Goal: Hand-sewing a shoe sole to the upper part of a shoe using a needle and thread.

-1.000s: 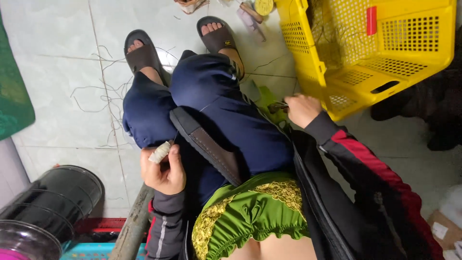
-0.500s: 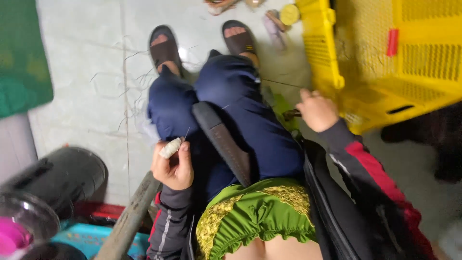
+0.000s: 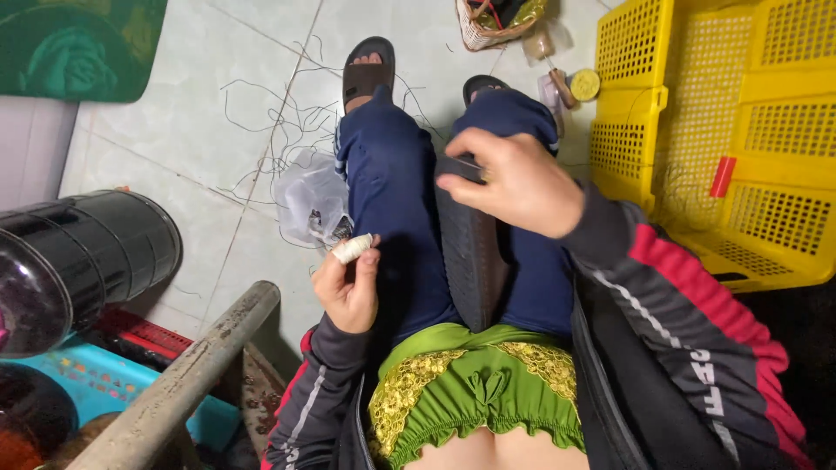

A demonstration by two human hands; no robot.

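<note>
Pale tiled floor, stray threads everywhere. I'm sitting, pinching a small whitish spool (image 3: 353, 248) in my left hand (image 3: 348, 292) beside my knee. My right hand (image 3: 514, 178) is pinching a thin thread over the black strip (image 3: 466, 257) on my lap. Yellow crate (image 3: 723, 130) is sitting right.

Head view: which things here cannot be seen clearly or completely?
- Right hand: what its fingertips pinch is too thin to identify.
- Left hand: the small white roll it holds is half covered by the fingers.
- Yellow crate: cut off by the top and right edges.
- Clear plastic bag: contents too small to identify.
- Black strap: lower end hidden under the green cloth.
</note>
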